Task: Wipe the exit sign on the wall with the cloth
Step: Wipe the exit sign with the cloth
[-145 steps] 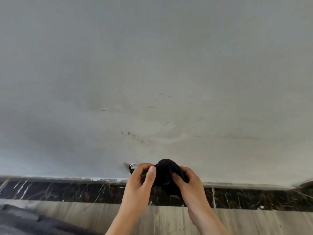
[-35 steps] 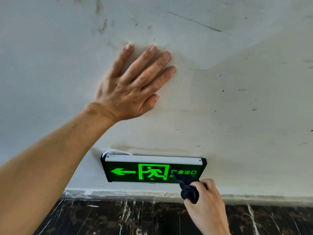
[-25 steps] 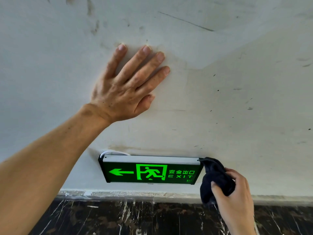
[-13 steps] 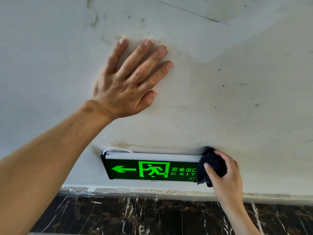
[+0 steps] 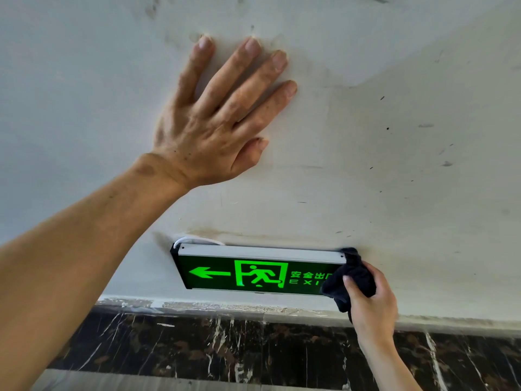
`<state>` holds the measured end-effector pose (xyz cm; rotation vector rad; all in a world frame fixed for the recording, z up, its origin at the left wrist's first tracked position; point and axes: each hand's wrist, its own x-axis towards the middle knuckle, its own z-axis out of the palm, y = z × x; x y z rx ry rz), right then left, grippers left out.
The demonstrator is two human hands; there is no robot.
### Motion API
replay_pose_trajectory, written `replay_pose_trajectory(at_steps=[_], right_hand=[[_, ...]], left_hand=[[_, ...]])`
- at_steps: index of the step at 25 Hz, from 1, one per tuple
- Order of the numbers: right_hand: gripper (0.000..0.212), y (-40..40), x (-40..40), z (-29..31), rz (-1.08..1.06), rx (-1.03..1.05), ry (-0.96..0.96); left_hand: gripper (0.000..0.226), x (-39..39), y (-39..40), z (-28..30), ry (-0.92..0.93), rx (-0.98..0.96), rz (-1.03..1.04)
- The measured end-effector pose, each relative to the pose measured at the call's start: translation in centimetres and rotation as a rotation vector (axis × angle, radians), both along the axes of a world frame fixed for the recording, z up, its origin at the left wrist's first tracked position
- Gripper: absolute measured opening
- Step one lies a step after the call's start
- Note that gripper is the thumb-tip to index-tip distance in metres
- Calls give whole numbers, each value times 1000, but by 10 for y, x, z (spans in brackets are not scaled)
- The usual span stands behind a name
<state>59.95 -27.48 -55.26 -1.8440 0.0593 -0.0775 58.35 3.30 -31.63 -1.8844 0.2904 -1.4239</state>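
Observation:
A green lit exit sign (image 5: pixel 253 273) with an arrow, a running figure and a silver top edge is fixed low on the white wall (image 5: pixel 394 165). My right hand (image 5: pixel 372 306) grips a bunched black cloth (image 5: pixel 349 276) pressed against the sign's right end, covering the last letters and the right corner. My left hand (image 5: pixel 220 119) lies flat on the wall above the sign, fingers spread, holding nothing.
A dark marble skirting (image 5: pixel 225 342) with white veins runs below the wall, under a chipped paint line. A white cable (image 5: pixel 194 238) loops out behind the sign's top left corner. The wall bears scuffs and dark specks.
My right hand with the cloth has slid down from the sign's top right corner onto the right end of its green face. My left hand stays flat on the wall.

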Motion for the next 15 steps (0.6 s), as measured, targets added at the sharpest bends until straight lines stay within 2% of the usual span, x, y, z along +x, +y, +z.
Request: replay_pose_trajectory(at_steps=[8,15], right_hand=[[35,-1,-2,-37,44,-114,68],[38,10,-6,-53,-27,-280,59]], left_hand=[[62,0,-1,0,-6,5,13],[63,-1,-2,-2,8,9,25]])
